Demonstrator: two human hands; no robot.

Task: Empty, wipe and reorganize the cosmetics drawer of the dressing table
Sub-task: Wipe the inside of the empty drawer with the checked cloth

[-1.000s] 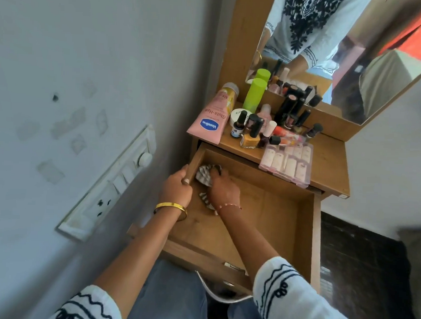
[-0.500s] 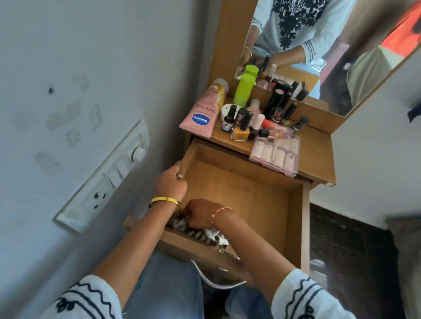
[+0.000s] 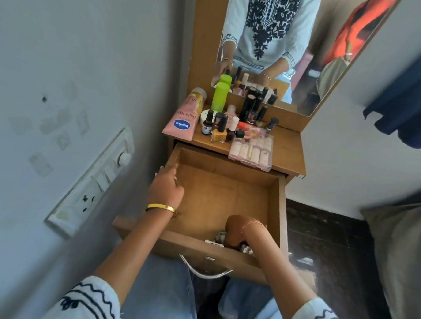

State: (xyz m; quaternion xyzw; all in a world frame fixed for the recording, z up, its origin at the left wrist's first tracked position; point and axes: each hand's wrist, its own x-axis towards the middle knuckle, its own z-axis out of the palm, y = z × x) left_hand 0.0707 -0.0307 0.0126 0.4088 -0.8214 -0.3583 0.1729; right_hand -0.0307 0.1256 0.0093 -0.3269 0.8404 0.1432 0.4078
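The wooden drawer (image 3: 276, 211) stands pulled out, its floor bare. My right hand (image 3: 235, 230) is bent down in the drawer's near right corner, holding a patterned cloth (image 3: 221, 236) against the floor by the front panel; its fingers are hidden. My left hand (image 3: 166, 186) rests on the drawer's left wall, thumb over the rim. On the dressing table top (image 3: 288, 148) stand a pink Vaseline tube (image 3: 184, 119), a green bottle (image 3: 220, 96), several nail polish bottles (image 3: 220, 130), lipsticks and a clear sample pack (image 3: 252, 150).
A mirror (image 3: 284, 41) rises behind the table top. On the wall to the left is a switch and socket panel (image 3: 93, 185), close to the drawer. The metal drawer handle (image 3: 204, 271) is above my knees. Dark floor lies to the right, with a bed edge (image 3: 399, 254).
My right hand has dragged the cloth from the drawer's far left corner to the near left, then along the front to the near right corner. My left hand stayed on the left wall.
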